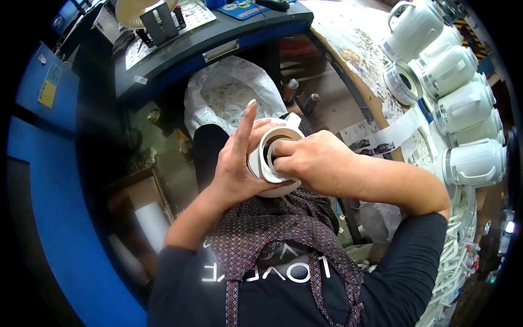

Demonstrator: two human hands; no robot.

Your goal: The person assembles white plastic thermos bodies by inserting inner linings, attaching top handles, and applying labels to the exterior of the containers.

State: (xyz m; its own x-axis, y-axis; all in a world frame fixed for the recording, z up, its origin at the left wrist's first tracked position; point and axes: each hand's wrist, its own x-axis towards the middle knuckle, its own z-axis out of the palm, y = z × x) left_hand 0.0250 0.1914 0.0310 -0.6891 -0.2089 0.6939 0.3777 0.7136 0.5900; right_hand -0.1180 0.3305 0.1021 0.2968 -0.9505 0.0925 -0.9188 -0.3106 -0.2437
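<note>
A white jug [281, 191] stands upright over my lap with its round mouth facing up. My left hand [235, 166] is wrapped around the jug's left side, one finger sticking up. My right hand [318, 162] reaches into the mouth from the right, with thumb and fingers pinched on a white ring [271, 159] just inside the rim. The fingertips and part of the ring are hidden within the opening. Just beyond the jug, an open white plastic bag [199, 106] holds many loose translucent rings [231, 101].
On the worn bench [354, 32] at right lie several white jugs [466, 106], a round ring-shaped part [403, 83] and a printed paper strip [400, 128]. Spray cans [290, 90] stand below. A dark desk [218, 41] is ahead; a blue cabinet [49, 218] is at left.
</note>
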